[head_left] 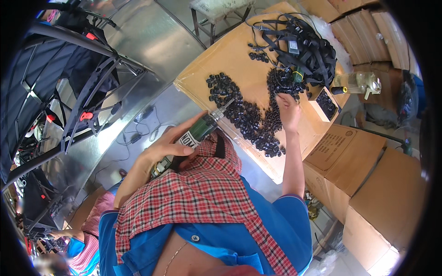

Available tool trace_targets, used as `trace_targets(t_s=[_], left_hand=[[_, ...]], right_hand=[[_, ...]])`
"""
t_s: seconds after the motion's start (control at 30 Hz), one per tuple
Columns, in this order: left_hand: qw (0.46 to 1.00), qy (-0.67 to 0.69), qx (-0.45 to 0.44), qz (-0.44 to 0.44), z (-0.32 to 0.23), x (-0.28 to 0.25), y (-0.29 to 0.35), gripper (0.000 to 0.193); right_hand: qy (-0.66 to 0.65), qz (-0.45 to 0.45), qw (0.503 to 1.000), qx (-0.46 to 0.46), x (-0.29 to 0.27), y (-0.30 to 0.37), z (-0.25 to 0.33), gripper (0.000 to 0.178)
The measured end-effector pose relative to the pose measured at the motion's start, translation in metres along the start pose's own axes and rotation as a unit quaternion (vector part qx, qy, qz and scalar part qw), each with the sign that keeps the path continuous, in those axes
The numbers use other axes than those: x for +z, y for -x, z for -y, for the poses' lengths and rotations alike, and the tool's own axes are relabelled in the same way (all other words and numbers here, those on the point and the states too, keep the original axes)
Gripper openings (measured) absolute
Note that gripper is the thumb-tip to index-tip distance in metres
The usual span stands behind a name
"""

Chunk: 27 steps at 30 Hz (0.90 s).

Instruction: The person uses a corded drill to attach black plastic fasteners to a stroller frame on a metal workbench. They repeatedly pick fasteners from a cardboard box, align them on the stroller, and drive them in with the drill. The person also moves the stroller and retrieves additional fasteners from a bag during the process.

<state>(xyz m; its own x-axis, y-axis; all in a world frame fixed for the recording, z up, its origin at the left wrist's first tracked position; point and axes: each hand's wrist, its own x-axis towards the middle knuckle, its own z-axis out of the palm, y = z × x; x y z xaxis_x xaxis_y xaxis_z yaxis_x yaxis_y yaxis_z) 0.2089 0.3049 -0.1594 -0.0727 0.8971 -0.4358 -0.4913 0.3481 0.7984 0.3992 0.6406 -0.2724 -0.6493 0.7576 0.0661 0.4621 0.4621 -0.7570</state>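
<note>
**Left hand (161,144) gripping a green cylindrical power screwdriver (201,128); right hand (288,112) at a heap of tiny black parts (272,120)**

Head view: left hand is wrapped round the screwdriver body, thumb along the near side by a white label, index finger extended along the far side. Grip is firm. Tool is tilted, silver metal collar (217,114) and thin metal bit (228,103) aimed forward and right, over the near edge of a light-brown rectangular tabletop (207,64). Bit tip overlaps a broad band of chunky black plastic pieces (253,131) in the picture; can't tell if it touches.

Right hand is palm down, fingers curled together at the upper part of the heap. Fingertips partly hidden; can't tell if anything is pinched. The heap sits on the tabletop, right of the plastic pieces and running into them.

Around the right hand: a shallow wooden box (315,109) holding more small black parts, just to the right; a black-and-yellow handle (339,90) near the box; a clear plastic bottle (352,83) beyond that. Far end of the tabletop carries a tangle of flat black straps (317,57).

Right side: large brown cardboard cartons (345,149) beside the table. Left side: black fabric-and-tube frames (46,106) with red clips (86,116). Lower left: a co-worker (85,253) in blue and red check. The wearer has a red-and-black checked apron (184,198) over a blue shirt (287,225).
</note>
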Motion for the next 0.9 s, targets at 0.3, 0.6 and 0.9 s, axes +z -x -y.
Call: trace_targets(t_s=[0.3, 0.6, 0.9], left_hand=[[1.0, 0.012, 0.026, 0.009, -0.005, 0.0, 0.004, 0.101], [0.997, -0.016, 0.075, 0.019, -0.017, -0.018, 0.027, 0.102], [0.982, -0.035, 0.176, -0.051, -0.021, -0.045, 0.09, 0.103]], right_hand=[[0.185, -0.044, 0.979, -0.074, -0.009, -0.004, -0.062, 0.01], [-0.607, 0.208, 0.758, 0.12, 0.032, -0.015, 0.123, 0.022], [-0.666, 0.402, 0.601, 0.183, 0.093, -0.025, 0.222, 0.026]])
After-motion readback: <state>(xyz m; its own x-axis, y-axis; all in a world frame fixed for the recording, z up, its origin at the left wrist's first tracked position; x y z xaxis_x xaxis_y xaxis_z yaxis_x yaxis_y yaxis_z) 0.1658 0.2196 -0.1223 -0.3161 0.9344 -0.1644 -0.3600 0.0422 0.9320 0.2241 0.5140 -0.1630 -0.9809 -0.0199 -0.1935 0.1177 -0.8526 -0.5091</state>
